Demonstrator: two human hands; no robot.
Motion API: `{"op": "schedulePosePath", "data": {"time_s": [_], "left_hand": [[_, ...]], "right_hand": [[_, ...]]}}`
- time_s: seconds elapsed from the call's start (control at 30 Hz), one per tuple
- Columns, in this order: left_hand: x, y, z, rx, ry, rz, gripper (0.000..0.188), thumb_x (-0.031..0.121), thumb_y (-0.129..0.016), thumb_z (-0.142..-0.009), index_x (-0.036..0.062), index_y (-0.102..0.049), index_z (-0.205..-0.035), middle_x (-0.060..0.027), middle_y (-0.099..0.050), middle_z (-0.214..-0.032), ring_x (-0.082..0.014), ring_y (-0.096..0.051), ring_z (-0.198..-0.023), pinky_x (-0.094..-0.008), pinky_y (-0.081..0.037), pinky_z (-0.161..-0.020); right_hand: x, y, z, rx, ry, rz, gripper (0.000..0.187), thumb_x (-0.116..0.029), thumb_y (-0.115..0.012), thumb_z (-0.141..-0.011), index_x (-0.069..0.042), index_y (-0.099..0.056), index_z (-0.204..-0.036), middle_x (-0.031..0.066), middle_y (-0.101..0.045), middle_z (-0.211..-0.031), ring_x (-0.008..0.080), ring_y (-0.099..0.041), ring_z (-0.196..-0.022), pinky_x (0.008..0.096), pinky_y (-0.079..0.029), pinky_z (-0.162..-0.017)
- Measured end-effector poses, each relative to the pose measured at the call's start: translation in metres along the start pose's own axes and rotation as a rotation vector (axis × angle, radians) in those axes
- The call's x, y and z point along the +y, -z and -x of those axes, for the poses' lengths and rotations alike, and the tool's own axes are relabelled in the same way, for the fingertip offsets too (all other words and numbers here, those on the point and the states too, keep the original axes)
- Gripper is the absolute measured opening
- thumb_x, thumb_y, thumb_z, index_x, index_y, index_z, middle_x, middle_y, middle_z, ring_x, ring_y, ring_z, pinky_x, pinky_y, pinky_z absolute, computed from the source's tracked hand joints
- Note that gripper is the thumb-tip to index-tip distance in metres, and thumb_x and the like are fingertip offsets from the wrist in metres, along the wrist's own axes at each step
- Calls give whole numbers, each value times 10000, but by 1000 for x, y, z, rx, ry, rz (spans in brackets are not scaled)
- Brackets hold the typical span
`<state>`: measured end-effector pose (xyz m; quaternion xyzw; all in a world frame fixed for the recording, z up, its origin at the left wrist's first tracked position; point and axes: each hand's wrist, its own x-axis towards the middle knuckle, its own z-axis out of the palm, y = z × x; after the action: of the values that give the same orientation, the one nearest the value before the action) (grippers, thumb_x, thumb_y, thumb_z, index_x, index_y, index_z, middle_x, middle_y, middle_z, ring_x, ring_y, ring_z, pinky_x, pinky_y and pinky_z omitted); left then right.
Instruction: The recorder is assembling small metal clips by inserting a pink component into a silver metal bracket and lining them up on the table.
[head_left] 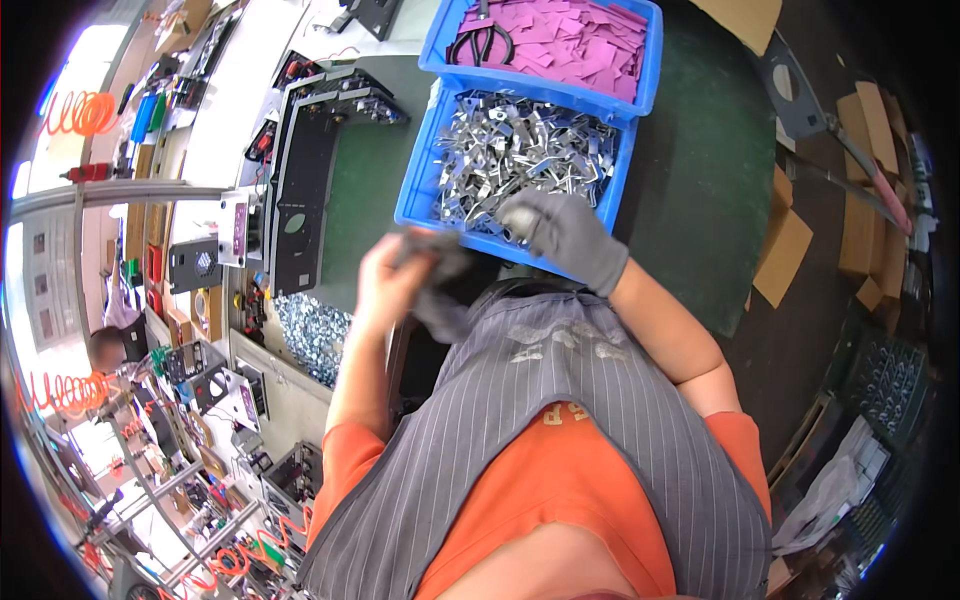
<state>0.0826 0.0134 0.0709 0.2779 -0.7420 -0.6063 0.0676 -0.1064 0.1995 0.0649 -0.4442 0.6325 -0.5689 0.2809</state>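
Observation:
My left hand [385, 280] is bare and closed on a dark grey glove [440, 265], which hangs loose and is smeared by motion. My right hand [568, 238] wears a matching grey glove with pale, worn fingertips. Its fingers are curled together over the front edge of a blue bin [412, 190]; whether they hold anything is hidden. Small bent metal brackets [520, 150] fill this bin in a loose heap. Behind it, a second blue bin [652, 60] contains many pink-purple rectangular pieces [570, 40], with black-handled scissors [483, 45] lying on them.
The bins stand on a dark green work surface [690, 200]. To their left is a black metal frame [300, 200]. Small shiny parts [310, 335] lie in a pile at lower left. Cardboard [785, 255] and a pole with a reddish grip [880, 185] are at the right.

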Motion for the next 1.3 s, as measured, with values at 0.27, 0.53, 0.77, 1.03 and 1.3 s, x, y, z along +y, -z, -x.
{"op": "schedulePosePath", "data": {"time_s": [0.27,0.53,0.77,1.03,1.3], "left_hand": [[-93,116,-57,424,236,-1534,594,346,-678,-800,80,-464,-1286,-188,-533,-1215,-340,-521,-1107,-385,-433,-928],[16,-6,-125,303,-595,-715,42,131,-689,-771,116,-695,-810,-52,-616,-721,-241,-582,-699,-346,-460,-641],[89,-51,-203,188,-835,-857,91,219,-695,-770,137,-705,-810,-48,-649,-765,-247,-589,-728,-355,-465,-657],[94,-98,-297,-17,-751,-1185,221,318,-649,-783,164,-726,-923,-90,-686,-891,-296,-626,-856,-388,-498,-800],[99,-98,-285,54,-644,-883,256,288,-555,-857,82,-705,-871,-161,-664,-793,-326,-650,-759,-408,-512,-700]], "right_hand": [[74,43,-10,300,-57,990,298,-207,-613,-787,-100,-602,-1064,104,-598,-1010,298,-556,-956,413,-450,-811],[80,41,-20,262,-122,1151,290,-222,-638,-745,-112,-593,-1009,59,-588,-1004,261,-512,-1014,403,-409,-830],[72,29,4,345,-208,668,187,-210,-588,-813,-119,-597,-976,99,-605,-872,297,-589,-823,435,-445,-746],[65,29,9,329,130,762,303,-163,-644,-788,-150,-605,-1088,63,-578,-859,235,-569,-774,388,-463,-760],[28,35,27,446,-390,-411,178,-87,-537,-886,-65,-446,-1037,-11,-473,-751,42,-470,-609,210,-431,-519]]}}
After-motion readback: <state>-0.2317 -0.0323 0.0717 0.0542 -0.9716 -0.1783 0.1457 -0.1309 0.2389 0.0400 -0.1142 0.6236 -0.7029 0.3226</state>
